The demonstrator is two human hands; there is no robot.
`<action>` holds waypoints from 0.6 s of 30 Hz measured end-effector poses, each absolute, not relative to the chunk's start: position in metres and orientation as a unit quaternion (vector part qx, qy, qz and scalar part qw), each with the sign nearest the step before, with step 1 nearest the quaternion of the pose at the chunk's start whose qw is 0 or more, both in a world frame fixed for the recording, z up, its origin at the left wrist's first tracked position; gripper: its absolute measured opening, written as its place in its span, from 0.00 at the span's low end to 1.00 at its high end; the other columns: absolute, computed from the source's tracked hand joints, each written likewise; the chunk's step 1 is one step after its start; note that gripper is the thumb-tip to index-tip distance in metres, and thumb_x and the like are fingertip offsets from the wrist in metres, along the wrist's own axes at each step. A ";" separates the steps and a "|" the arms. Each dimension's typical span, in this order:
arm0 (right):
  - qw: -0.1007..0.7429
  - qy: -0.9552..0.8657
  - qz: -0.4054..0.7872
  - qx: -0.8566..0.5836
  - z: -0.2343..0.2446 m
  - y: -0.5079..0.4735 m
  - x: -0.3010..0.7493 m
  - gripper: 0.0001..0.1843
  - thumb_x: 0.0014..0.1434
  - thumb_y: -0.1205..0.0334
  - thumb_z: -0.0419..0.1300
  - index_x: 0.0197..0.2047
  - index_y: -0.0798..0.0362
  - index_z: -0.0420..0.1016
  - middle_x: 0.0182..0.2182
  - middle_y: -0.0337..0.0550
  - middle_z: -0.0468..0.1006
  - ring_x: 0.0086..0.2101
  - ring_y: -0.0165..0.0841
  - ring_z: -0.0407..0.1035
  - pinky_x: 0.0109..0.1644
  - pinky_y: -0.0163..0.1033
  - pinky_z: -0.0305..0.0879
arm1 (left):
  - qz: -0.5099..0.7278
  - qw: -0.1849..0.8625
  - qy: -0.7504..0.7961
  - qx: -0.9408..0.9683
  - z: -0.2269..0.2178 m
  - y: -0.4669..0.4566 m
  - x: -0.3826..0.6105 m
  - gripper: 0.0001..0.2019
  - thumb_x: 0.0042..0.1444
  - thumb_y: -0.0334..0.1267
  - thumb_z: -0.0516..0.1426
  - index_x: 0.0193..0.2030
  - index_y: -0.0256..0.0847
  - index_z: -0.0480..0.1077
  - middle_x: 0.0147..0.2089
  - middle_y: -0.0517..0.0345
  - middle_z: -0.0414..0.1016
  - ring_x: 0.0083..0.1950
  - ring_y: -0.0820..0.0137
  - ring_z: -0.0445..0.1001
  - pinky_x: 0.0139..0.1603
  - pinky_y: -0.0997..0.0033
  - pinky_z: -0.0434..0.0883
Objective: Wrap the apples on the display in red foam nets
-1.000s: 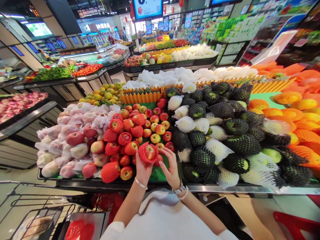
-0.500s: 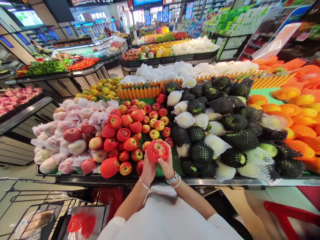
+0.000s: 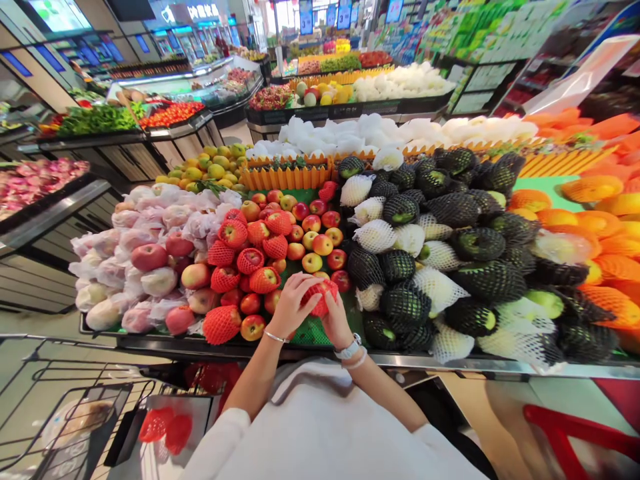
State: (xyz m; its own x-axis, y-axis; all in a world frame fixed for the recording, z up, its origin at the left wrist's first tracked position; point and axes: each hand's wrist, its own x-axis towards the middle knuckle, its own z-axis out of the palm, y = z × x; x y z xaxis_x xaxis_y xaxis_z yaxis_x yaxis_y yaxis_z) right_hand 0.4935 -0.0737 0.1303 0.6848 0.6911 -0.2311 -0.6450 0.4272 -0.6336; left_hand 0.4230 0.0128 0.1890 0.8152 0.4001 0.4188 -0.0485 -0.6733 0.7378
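Between my two hands is an apple in a red foam net (image 3: 323, 298), held just above the front of the fruit stand. My left hand (image 3: 291, 301) curls over its left side and top, with the fingers hiding part of it. From the right, my right hand (image 3: 336, 323) closes on it, thumb and fingers against the net. Loose red and yellow apples (image 3: 323, 245) lie right behind the hands. To their left sit more apples in red nets (image 3: 264, 281). Below the held apple shows a green mat (image 3: 311, 332).
Dark- and white-netted fruits (image 3: 399, 303) are heaped on the right, with orange-netted fruits (image 3: 607, 267) beyond. Bagged apples (image 3: 160, 277) fill the left. The stand's metal edge (image 3: 450, 365) runs before me. A wire cart (image 3: 45, 373) holding red nets (image 3: 167, 430) stands at lower left.
The apple has been turned in my hands and its bare top no longer shows. My left hand has shifted up over it, and the view has moved slightly.
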 end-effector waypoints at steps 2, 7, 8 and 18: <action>0.844 -0.024 0.409 -0.347 0.132 -0.074 0.493 0.35 0.43 0.41 0.69 0.49 0.53 0.68 0.47 0.47 0.75 0.41 0.33 0.72 0.45 0.38 0.72 | 0.328 0.441 0.155 0.821 0.178 0.011 0.426 0.14 0.61 0.41 0.55 0.52 0.44 0.74 0.50 0.50 0.69 0.54 0.61 0.66 0.62 0.61 0.60; 0.856 -0.057 0.361 -0.366 0.128 -0.073 0.492 0.37 0.49 0.42 0.65 0.56 0.51 0.62 0.54 0.50 0.70 0.48 0.36 0.71 0.54 0.45 0.69 | 0.383 0.464 0.195 0.775 0.158 0.001 0.429 0.15 0.62 0.42 0.53 0.54 0.42 0.70 0.51 0.49 0.67 0.55 0.61 0.65 0.61 0.63 0.58; 0.858 -0.073 0.342 -0.375 0.126 -0.073 0.491 0.36 0.51 0.42 0.64 0.58 0.51 0.60 0.57 0.50 0.68 0.51 0.37 0.70 0.57 0.47 0.67 | 0.382 0.476 0.193 0.768 0.157 -0.001 0.429 0.16 0.63 0.42 0.53 0.55 0.42 0.69 0.52 0.49 0.68 0.55 0.61 0.65 0.62 0.63 0.58; 0.760 -0.317 0.131 -0.552 0.134 -0.084 0.487 0.25 0.69 0.52 0.44 0.65 0.51 0.55 0.65 0.50 0.55 0.65 0.37 0.51 0.70 0.52 0.45 | 0.361 0.759 0.225 0.493 0.143 -0.016 0.424 0.36 0.45 0.50 0.68 0.60 0.44 0.63 0.68 0.48 0.56 0.70 0.57 0.52 0.71 0.60 0.51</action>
State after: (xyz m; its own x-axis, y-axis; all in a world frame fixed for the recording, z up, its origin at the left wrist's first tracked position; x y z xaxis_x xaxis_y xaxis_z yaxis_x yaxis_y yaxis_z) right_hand 0.4870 -0.0837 0.1342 0.7644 0.5498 0.3367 0.1502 0.3559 -0.9224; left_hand 0.4238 -0.0156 0.1429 0.6390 0.7691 0.0145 -0.3265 0.2541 0.9104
